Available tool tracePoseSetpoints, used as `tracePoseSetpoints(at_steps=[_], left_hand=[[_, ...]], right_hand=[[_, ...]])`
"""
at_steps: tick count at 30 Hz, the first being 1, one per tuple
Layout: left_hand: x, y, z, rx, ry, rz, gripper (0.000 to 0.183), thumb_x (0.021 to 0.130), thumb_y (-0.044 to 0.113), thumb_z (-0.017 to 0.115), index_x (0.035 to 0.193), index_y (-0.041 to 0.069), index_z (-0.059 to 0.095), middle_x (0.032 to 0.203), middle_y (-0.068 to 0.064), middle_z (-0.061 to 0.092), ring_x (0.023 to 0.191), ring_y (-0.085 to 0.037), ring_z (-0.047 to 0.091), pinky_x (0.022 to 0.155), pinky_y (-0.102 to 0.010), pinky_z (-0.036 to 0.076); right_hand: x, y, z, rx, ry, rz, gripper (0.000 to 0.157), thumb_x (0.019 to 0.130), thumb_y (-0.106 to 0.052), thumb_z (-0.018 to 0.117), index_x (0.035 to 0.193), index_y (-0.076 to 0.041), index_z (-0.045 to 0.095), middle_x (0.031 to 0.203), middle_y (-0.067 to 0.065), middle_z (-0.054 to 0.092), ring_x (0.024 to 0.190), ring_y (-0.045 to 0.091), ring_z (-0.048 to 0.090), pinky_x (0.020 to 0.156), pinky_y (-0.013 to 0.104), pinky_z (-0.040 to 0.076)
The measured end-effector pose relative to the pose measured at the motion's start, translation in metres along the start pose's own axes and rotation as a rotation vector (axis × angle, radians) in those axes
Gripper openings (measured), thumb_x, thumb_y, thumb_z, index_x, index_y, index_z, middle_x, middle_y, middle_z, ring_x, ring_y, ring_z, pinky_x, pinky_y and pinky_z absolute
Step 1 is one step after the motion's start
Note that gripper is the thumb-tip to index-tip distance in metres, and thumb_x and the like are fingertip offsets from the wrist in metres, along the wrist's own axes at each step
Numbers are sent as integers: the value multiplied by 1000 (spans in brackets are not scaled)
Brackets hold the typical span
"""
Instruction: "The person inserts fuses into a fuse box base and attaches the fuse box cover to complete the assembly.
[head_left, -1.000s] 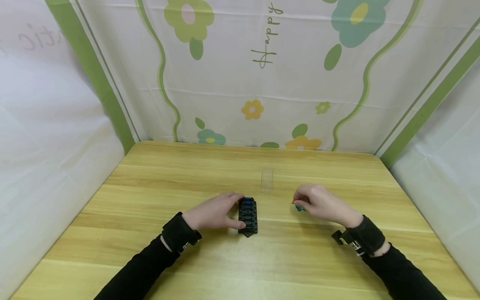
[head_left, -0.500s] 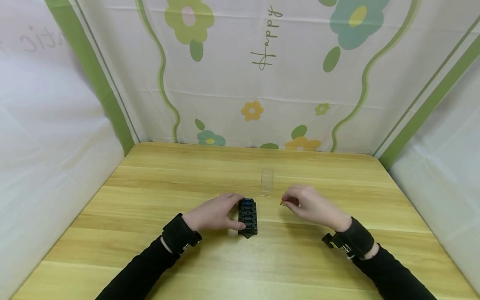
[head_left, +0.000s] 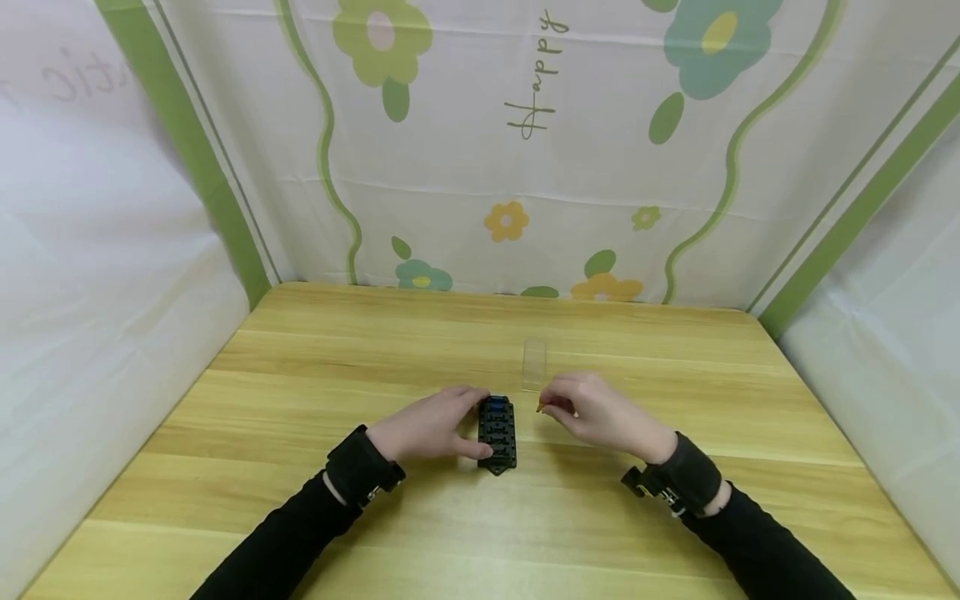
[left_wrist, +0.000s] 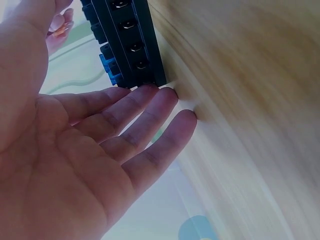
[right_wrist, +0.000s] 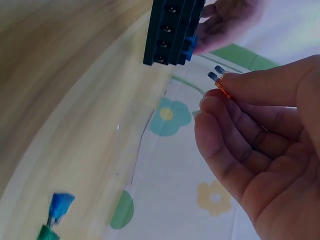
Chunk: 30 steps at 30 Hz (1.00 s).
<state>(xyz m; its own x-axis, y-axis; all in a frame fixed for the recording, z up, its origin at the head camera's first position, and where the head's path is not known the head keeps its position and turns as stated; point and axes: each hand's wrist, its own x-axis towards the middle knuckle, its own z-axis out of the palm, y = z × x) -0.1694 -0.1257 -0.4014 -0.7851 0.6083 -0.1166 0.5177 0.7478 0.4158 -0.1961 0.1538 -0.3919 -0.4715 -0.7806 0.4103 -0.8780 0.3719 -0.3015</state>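
A black fuse block [head_left: 497,437] lies on the table, with blue blade fuses [head_left: 497,403] seated at its far end and the slots nearer me bare. My left hand [head_left: 435,425] holds the block from the left, fingers at the far end and thumb on the near part. Between thumb and index finger, my right hand [head_left: 603,421] pinches an orange blade fuse [right_wrist: 223,90]. Its two metal prongs point toward the block, still apart from it. On the table in the right wrist view lie a blue fuse [right_wrist: 61,204] and a green fuse [right_wrist: 47,233]; the head view hides them.
A clear plastic cover [head_left: 534,362] lies flat behind and right of the block. The wooden table [head_left: 337,333] ends at a white flowered cloth [head_left: 450,150] behind, with more cloth at both sides.
My right hand has lifted the orange fuse away from the loose fuses and carried it left toward the block. My left hand and the block have stayed in place.
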Motion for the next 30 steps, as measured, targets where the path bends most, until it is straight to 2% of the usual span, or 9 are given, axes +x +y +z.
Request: tracePoseSetpoints(at_steps=[30], left_hand=[[1,-3,2,-5,13,17,90,83,63,60,148,6,32,143,-11,40,128,-22,41,101,-33,36]], right_hand=[[33,-21,21,38,-42,35,6,89,-6,64,93,-8,69,86,-5,59,70,2,52,60,13,44]])
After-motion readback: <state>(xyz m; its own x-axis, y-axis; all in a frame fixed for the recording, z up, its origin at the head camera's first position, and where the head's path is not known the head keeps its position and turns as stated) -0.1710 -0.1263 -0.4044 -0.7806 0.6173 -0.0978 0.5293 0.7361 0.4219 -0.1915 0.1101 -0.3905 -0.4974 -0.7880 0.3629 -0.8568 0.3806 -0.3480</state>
